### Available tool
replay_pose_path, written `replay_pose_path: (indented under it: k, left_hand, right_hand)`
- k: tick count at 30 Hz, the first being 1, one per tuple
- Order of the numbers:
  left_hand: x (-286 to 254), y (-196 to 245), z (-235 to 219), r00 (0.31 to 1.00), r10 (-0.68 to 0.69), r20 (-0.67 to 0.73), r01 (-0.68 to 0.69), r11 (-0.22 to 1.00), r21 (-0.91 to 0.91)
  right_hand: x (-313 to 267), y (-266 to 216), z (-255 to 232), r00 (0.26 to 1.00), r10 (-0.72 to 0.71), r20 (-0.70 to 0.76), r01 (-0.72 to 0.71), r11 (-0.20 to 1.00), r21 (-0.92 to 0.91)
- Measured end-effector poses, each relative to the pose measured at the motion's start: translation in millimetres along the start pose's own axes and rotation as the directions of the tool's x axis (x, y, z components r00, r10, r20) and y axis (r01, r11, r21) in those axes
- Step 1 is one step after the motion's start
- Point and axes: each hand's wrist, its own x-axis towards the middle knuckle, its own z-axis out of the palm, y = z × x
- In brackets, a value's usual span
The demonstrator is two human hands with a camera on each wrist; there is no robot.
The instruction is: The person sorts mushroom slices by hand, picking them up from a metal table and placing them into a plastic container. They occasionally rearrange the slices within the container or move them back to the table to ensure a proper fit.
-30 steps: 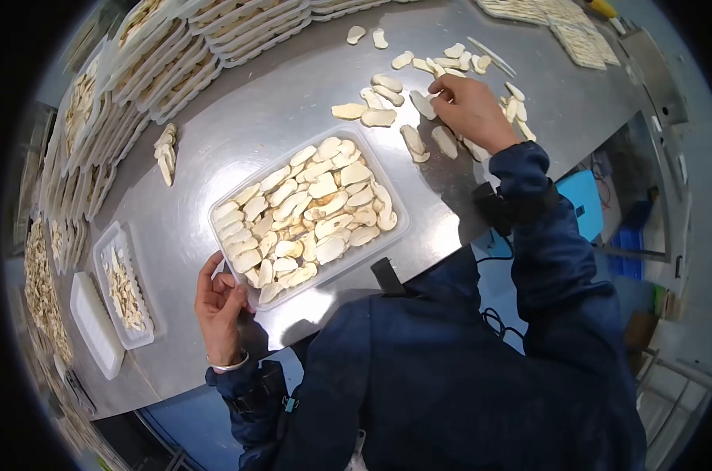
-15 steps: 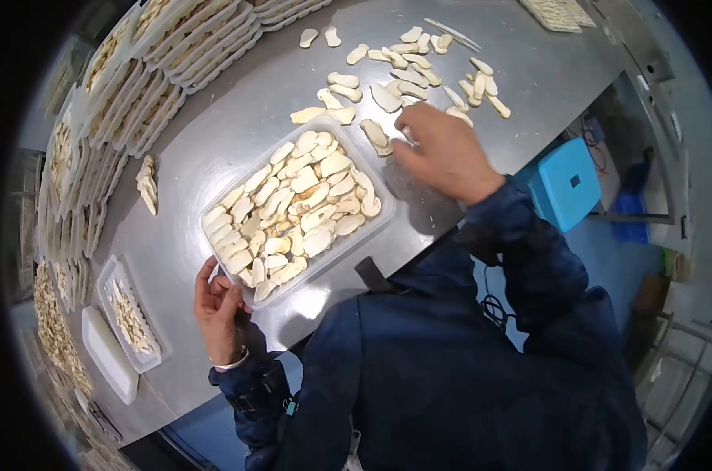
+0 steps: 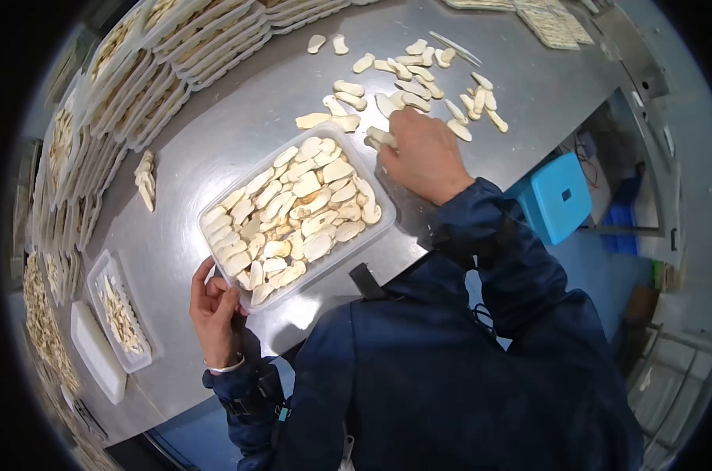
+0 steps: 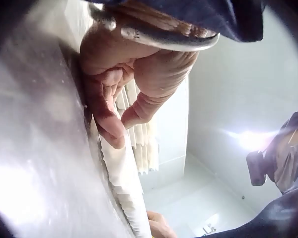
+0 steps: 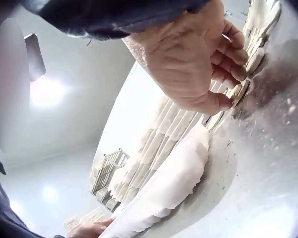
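Observation:
A clear plastic tray (image 3: 324, 271) filled with pale mushroom slices (image 3: 307, 185) lies on the metal table in the head view. At its near left corner my left hand (image 3: 213, 308) grips the edge; thumb and fingertip meet at the rim of the tray (image 4: 123, 171) in the left wrist view. Beyond the tray's right end, my right hand (image 3: 427, 153) bends over the table. Its thumb and fingers pinch a mushroom slice (image 3: 377, 136), partly hidden by the hand. The right wrist view shows the fingers (image 5: 231, 59) curled down at the slices.
Loose mushroom slices (image 3: 415, 86) lie scattered beyond my right hand. Stacked filled trays (image 3: 207, 51) stand at the far left. A small tray (image 3: 140, 349) of fragments and a white block (image 3: 97, 349) sit left. A blue stool (image 3: 556, 200) stands beyond the table edge.
My right hand has come back from the scattered slices towards the tray's right end and now bends over a slice there. The left hand stays at the tray's corner.

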Motion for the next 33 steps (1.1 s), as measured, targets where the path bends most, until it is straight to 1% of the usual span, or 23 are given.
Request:
replay_pose_path:
  k: [1, 3, 4, 6, 7, 8, 10, 11, 12, 15, 18, 22, 25, 31, 33]
  left_hand:
    - [0, 3, 1, 1.0, -0.012, 0.003, 0.012, 1.0, 0.028]
    - [-2, 10, 5, 0.999, -0.043, -0.032, 0.045, 0.995, 0.09]
    - [-2, 10, 6, 0.998, -0.042, -0.04, 0.045, 0.996, 0.081]
    - [1, 3, 0, 1.0, -0.009, -0.023, 0.01, 0.999, 0.049]
    - [2, 4, 0, 1.0, -0.018, -0.012, 0.018, 0.999, 0.047]
    - [1, 4, -2, 1.0, -0.001, 0.012, 0.001, 0.999, 0.032]
    - [2, 4, -4, 1.0, -0.014, 0.019, 0.014, 1.0, 0.028]
    - [1, 3, -4, 1.0, -0.011, 0.024, 0.011, 1.0, 0.012]
    - [1, 3, -4, 0.999, -0.004, 0.036, 0.004, 1.0, -0.007]
    - [1, 5, -3, 0.999, -0.015, 0.032, 0.015, 1.0, -0.001]
    - [1, 1, -4, 0.999, 0.009, 0.045, -0.007, 0.999, -0.039]
    - [0, 2, -4, 0.999, 0.014, 0.051, -0.012, 0.999, -0.053]
    - [0, 2, -4, 0.999, 0.016, 0.049, -0.014, 0.998, -0.054]
    - [0, 3, -3, 1.0, 0.005, 0.031, -0.003, 0.999, -0.038]
    - [-1, 5, -3, 1.0, -0.004, 0.022, 0.005, 1.0, -0.022]
  right_hand:
    - [0, 1, -1, 1.0, -0.005, -0.016, 0.005, 1.0, 0.004]
    - [-3, -2, -12, 0.991, -0.108, -0.084, 0.112, 0.992, 0.048]
    - [-2, -11, -17, 0.979, -0.169, -0.115, 0.179, 0.98, 0.084]
    - [-4, -42, -26, 0.959, -0.266, -0.1, 0.277, 0.954, 0.118]
    - [-7, -58, -28, 0.946, -0.31, -0.096, 0.321, 0.937, 0.136]
    - [-10, -75, -26, 0.919, -0.382, -0.094, 0.394, 0.902, 0.178]
    - [-15, -103, -21, 0.857, -0.504, -0.111, 0.515, 0.822, 0.244]
    - [-17, -117, -17, 0.826, -0.545, -0.142, 0.561, 0.775, 0.289]
    - [-18, -128, -11, 0.808, -0.575, -0.129, 0.584, 0.752, 0.306]
    - [-23, -154, 6, 0.757, -0.645, -0.099, 0.636, 0.696, 0.333]
    - [-22, -166, 21, 0.71, -0.696, -0.111, 0.692, 0.658, 0.297]
    - [-20, -170, 29, 0.699, -0.71, -0.08, 0.7, 0.658, 0.278]
    - [-22, -170, 28, 0.714, -0.699, -0.025, 0.67, 0.673, 0.313]
    - [-22, -171, 32, 0.723, -0.689, -0.048, 0.667, 0.68, 0.304]
    - [-20, -170, 24, 0.728, -0.682, -0.065, 0.668, 0.685, 0.292]
